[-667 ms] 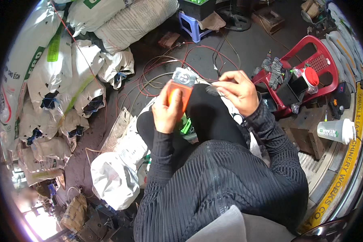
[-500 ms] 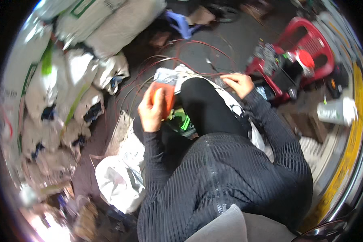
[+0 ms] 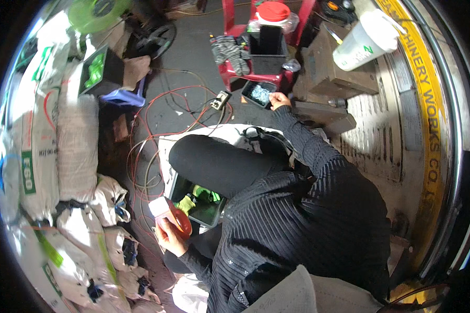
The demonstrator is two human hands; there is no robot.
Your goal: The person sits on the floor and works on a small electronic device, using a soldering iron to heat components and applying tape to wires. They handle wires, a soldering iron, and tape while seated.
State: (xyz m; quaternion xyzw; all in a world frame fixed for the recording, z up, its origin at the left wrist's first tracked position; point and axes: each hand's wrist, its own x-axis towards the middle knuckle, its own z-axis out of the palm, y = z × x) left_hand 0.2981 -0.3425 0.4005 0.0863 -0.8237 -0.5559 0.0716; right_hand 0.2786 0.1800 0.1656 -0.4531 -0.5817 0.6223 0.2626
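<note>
My left hand (image 3: 171, 239) is wrapped round an orange plastic piece (image 3: 179, 221) with a pale, whitish end, its exact kind unclear. Beside it, a dark bin (image 3: 212, 218) by my leg holds bright green and yellow-green pieces (image 3: 186, 203). My right arm is stretched forward, and my right hand (image 3: 280, 100) is at the edge of a small black tray (image 3: 249, 97). Small silvery pieces (image 3: 260, 94) lie in that tray. The right fingers are pressed together, and whatever they pinch is too small to make out.
A red plastic chair (image 3: 228, 73) bears grey gloves (image 3: 230, 52), a black box (image 3: 267, 63) and a red-lidded jar (image 3: 273, 12). Red cables (image 3: 141, 122) and a socket block (image 3: 220, 100) lie on the floor. White sacks (image 3: 77, 141) are piled left; a white cup (image 3: 361, 44) stands right.
The view has turned. My right hand has gone from near my knee out to the small tray. My left hand still grips the orange piece, now lower and beside the bin.
</note>
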